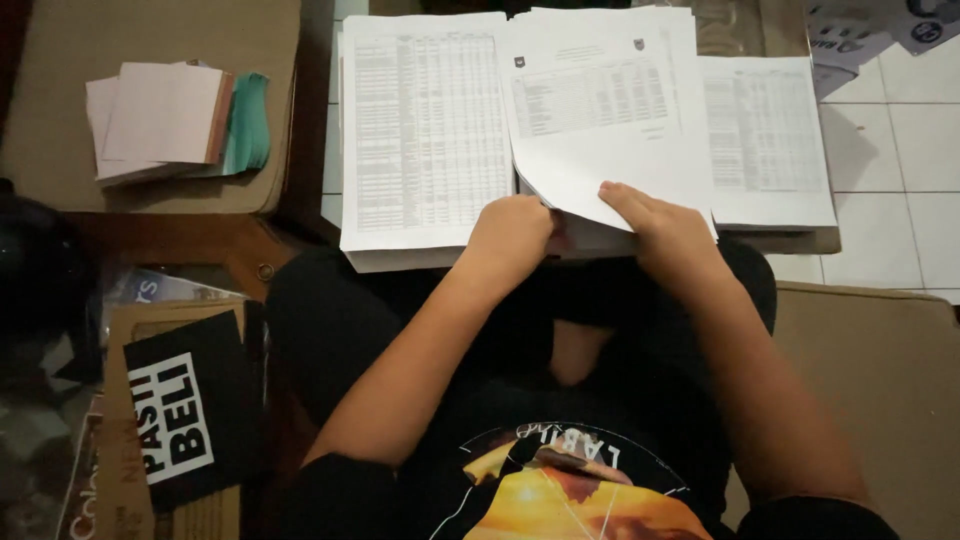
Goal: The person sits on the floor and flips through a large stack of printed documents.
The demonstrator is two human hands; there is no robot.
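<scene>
Seen from the head camera, both forearms reach forward from the lap toward the near edge of a low surface covered with printed paper. The left hand is curled into a loose fist, knuckles up, its fingertips tucked under the near edge of the middle stack; it looks pinched on the lower sheets, though the fingers themselves are hidden. The right hand lies flatter, fingers pointing left and forward, thumb and fingers closed on the bottom edge of the top sheet, which is lifted and tilted so that it overlaps the pile beneath. This sheet carries a small table in its upper half and is blank lower down.

Left of the middle stack, and touching it, lies a left stack of densely printed tables. To the right, partly under the lifted sheet, is a right stack, also tables.

At the far left a brown box bears a pink pad and, just beside it, a green pad. Nearer, at lower left, a cardboard box has a black label on it. A brown cushion sits to the right of the legs, with white floor tiles beyond.
</scene>
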